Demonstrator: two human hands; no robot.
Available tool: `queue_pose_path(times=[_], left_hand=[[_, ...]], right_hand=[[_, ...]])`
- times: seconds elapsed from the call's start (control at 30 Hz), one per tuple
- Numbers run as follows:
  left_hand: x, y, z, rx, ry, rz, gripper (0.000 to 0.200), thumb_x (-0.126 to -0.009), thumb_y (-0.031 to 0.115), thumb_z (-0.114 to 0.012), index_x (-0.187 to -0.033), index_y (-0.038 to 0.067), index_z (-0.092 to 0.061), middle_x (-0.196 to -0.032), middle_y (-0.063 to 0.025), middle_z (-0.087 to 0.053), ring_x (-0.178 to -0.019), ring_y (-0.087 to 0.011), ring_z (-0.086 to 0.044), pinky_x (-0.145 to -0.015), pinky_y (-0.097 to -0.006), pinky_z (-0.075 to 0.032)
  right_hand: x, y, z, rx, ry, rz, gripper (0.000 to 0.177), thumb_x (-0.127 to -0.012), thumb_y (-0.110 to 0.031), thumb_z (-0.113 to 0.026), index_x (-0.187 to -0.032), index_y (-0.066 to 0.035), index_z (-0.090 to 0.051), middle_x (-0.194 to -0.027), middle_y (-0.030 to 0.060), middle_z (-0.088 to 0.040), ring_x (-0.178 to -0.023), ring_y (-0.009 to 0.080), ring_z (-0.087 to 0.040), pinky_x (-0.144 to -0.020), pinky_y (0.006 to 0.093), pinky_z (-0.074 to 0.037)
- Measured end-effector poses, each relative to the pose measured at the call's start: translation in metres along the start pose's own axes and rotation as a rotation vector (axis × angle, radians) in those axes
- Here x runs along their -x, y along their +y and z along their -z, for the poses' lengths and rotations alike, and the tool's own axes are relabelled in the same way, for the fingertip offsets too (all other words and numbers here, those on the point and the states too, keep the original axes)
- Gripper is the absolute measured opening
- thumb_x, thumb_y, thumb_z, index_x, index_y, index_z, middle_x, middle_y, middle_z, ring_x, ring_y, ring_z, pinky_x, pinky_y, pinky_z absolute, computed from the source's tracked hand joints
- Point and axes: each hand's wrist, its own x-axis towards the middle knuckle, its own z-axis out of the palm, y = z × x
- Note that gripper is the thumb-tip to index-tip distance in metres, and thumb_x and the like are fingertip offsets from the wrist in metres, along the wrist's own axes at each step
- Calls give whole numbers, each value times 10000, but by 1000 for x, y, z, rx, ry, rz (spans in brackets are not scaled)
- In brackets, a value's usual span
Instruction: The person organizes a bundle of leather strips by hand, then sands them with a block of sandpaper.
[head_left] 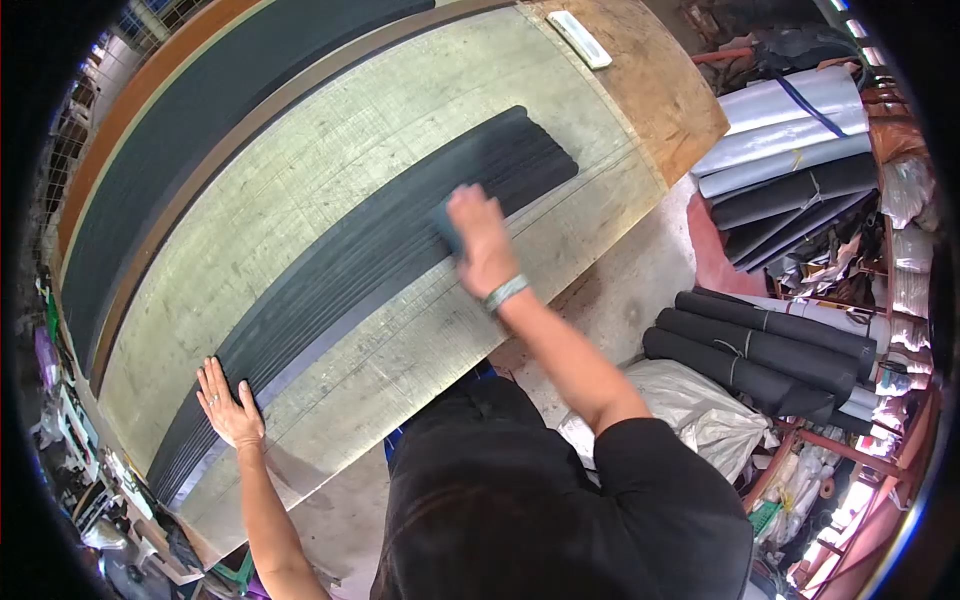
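A long stack of black strips, their edges stepped in overlapping layers, lies along the pale worktable. Near the stack's left end, my left hand rests flat on it with fingers spread and a ring on one finger. My right hand is closed around a dark blue-grey block over the right half of the strips, by their near edge. Motion smears this hand, and its fingers partly cover the block, so its exact kind does not show.
Behind the worktable's brown edge stretches a long black sheet. A white tray sits at the far right on bare wood. Tied black rolls and silvery rolls lie to the right, near a crumpled whitish sack.
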Motion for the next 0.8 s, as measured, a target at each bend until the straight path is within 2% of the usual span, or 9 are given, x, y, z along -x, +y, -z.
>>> queue_pose_path(times=[0.17, 0.23, 0.33, 0.43, 0.57, 0.63, 0.67, 0.73, 0.8], left_hand=[[0, 0, 3, -11, -13, 10, 698, -1040, 427, -506, -1661, 150, -347, -1723, -24, -344, -1613, -271, -247, -1303, -518, -178], [1, 0, 2, -4, -5, 4, 696, -1041, 429, -504, -1659, 149, -351, -1723, -24, -343, -1614, -271, -245, -1302, -519, -178], [0, 2, -1, -9, -3, 18, 683, -1047, 428, -501, -1655, 151, -362, -1716, -27, -356, -1607, -273, -262, -1300, -520, -188], [-1, 3, 4, -3, -10, 3, 678, -1046, 418, -511, -1652, 150, -368, -1708, -33, -368, -1600, -276, -277, -1301, -507, -199], [-1, 7, 13, 33, -32, 35, 688, -1035, 422, -534, -1654, 172, -368, -1706, -39, -369, -1593, -270, -290, -1304, -490, -202], [0, 1, 4, 5, -13, 26, 691, -1046, 417, -529, -1666, 178, -341, -1709, -22, -366, -1603, -257, -270, -1306, -493, -190], [0, 0, 1, 5, -7, 31, 692, -1047, 422, -527, -1668, 183, -337, -1711, -15, -362, -1605, -254, -265, -1306, -495, -189], [1, -1, 0, 8, -2, 28, 694, -1049, 432, -524, -1670, 189, -333, -1714, -6, -357, -1606, -251, -261, -1305, -498, -189], [1, -1, 1, 12, 0, 21, 695, -1049, 441, -522, -1669, 190, -335, -1715, 1, -354, -1605, -250, -263, -1305, -499, -190]], right_hand=[[-83, 205, 39, 330, 421, -452, 360, -1013, -88, -512, -1331, 37, -624, -1375, 285, -594, -1305, 433, -556, -1146, 532, -415], [-95, 123, 60, -59, 150, -548, 355, -971, -78, -583, -1303, 32, -643, -1338, 297, -607, -1297, 446, -554, -1146, 532, -413], [-42, 47, -2, 132, 85, 6, 679, -824, -29, -684, -1487, -43, -537, -1586, 233, -477, -1533, 386, -382, -1264, 535, -280], [-60, 66, 28, 220, 96, 138, 530, -853, -53, -682, -1375, -14, -605, -1473, 230, -568, -1435, 422, -476, -1202, 536, -366], [-117, 218, 40, 219, 259, -384, 314, -1052, -157, -508, -1241, 47, -653, -1265, 292, -644, -1191, 478, -593, -1046, 531, -470], [-110, 156, 17, 257, 210, -210, 344, -1040, -156, -517, -1290, 44, -644, -1334, 291, -628, -1295, 464, -557, -1120, 505, -434], [-110, 66, 30, 139, -125, -380, 413, -1004, -144, -559, -1375, 29, -613, -1448, 276, -584, -1449, 440, -459, -1213, 530, -343], [-44, -20, -44, 144, 96, 87, 615, -869, -32, -614, -1480, -15, -539, -1593, 235, -467, -1542, 410, -357, -1252, 631, -237], [-2, -110, -68, -76, -89, 172, 733, -797, -16, -645, -1513, -22, -487, -1605, 218, -448, -1558, 390, -339, -1269, 582, -245]])
